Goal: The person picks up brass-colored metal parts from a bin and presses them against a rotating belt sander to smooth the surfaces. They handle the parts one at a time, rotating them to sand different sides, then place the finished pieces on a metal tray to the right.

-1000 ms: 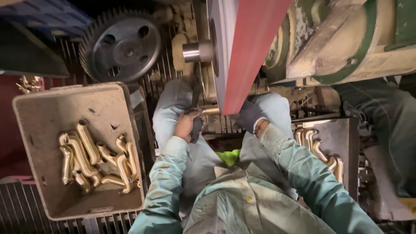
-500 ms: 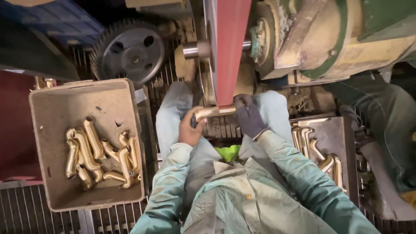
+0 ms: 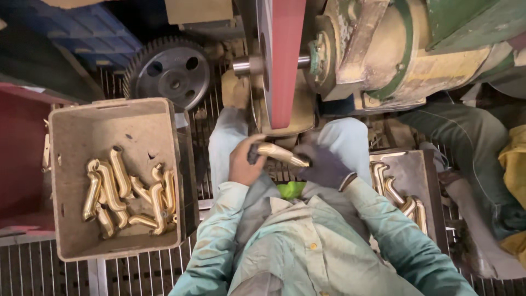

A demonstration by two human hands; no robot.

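Mid-polishing step, by the look of it: the brass pipe piece point(image 3: 279, 154) sits at frame centre, held crosswise just below the red abrasive belt point(image 3: 282, 60); contact with the belt can't be told. Left hand point(image 3: 245, 163), bare, closed on the pipe's left end with a dark rag; right hand point(image 3: 323, 166), in a dark glove, closed on its right end. More brass pieces lie in the tan bin point(image 3: 71, 137) at left and the metal tray point(image 3: 408, 170) at right. Next move likely calls for a firm two-handed hold and steady pressure against the belt, fingers clear of it.
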